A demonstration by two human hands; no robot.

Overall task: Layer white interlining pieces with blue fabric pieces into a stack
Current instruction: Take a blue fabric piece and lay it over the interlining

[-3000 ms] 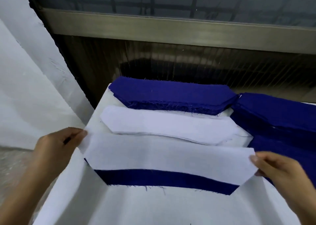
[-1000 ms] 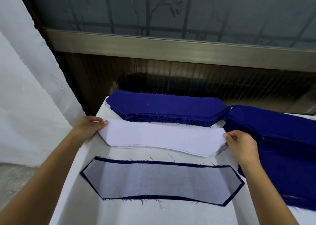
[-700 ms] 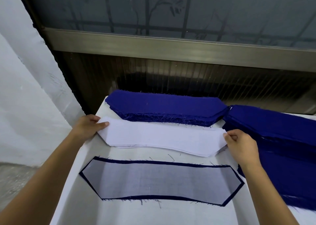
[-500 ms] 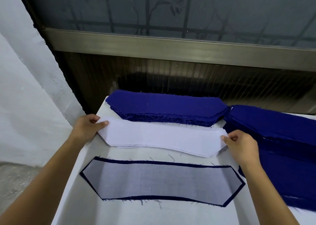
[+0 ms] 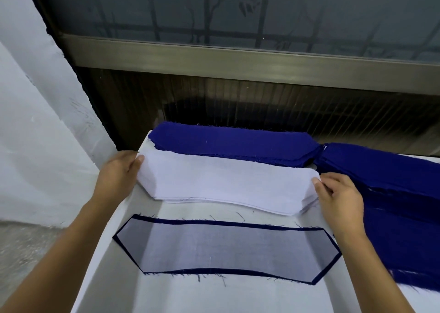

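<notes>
White pile [image 5: 226, 184] of interlining is gripped at both ends. The left hand [image 5: 119, 172] pinches the left tip, thumb on top, fingers curled at the edge. The right hand [image 5: 338, 198] pinches the right tip between thumb and forefinger. Can't tell how many plies each pinch has caught.

Handling, my read:
- Interlining looks thin, limp and very light. The pile's near edge is wavy and the plies fan out at the right tip.
- It's sheer too, since blue shows through it on the stack.
- Plies will likely cling together. Peel one off at the pointed tips, where the edges are already splayed.
- Hold both tips and keep it lightly taut, or the middle will sag and fold.
- Blue fabric looks heavier, with frayed edges shedding threads, so expect snagging.

Pose: both forearms come in from the near edge, spread to the pile's length. Hands sit low at the table [image 5: 214, 296], palms facing in toward each other across the pile.

Layout:
- Stack [image 5: 226, 250] lies flat just near of the white pile, one white ply over a blue piece, with a blue rim showing all round.
- Blue pile [image 5: 233, 146] is just far of the white pile, edges touching or nearly so.
- Blue heap [image 5: 392, 181] is on the right, beside the right hand.

My guess is the step in hand is picking up a ply, with the stack barely started.
</notes>
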